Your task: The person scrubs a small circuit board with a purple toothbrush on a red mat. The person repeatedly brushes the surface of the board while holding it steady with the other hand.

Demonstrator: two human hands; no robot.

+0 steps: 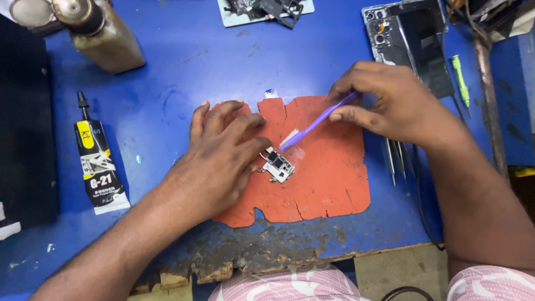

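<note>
We take the orange mat (329, 184) at the middle of the blue counter (167, 72) as our landmark and log from left to right.

Far left of the mat: a black-bodied glue tube (97, 164) lies flat, thin nozzle pointing away from us, with a yellow band near the neck and a white-and-grey panel lower down. Up and left of the mat: a squat brownish bottle (106, 36) with a round metal cap, no label readable from here.

On the mat's left part: our left hand (223, 159) is pressed flat, fingers spread, fingertips pinning a small circuit board (277, 165) that sits near the mat's centre. Just right of the board: the white bristles of a purple brush (317, 121) touch its upper edge. Our right hand (390, 106), above the mat's upper right corner, is closed around the brush handle in a pinch.

Status, as we judge it: brushing of the board is under way. The board remains bare and separate from any housing, so refitting remains undone. How clean it is, we cannot tell.

Above the mat: a white tray (267, 11) of dark parts. Up and right: an opened phone frame (412, 44). Right of the mat: metal tweezers (397, 161), then a green-handled tool (461, 81).
</note>
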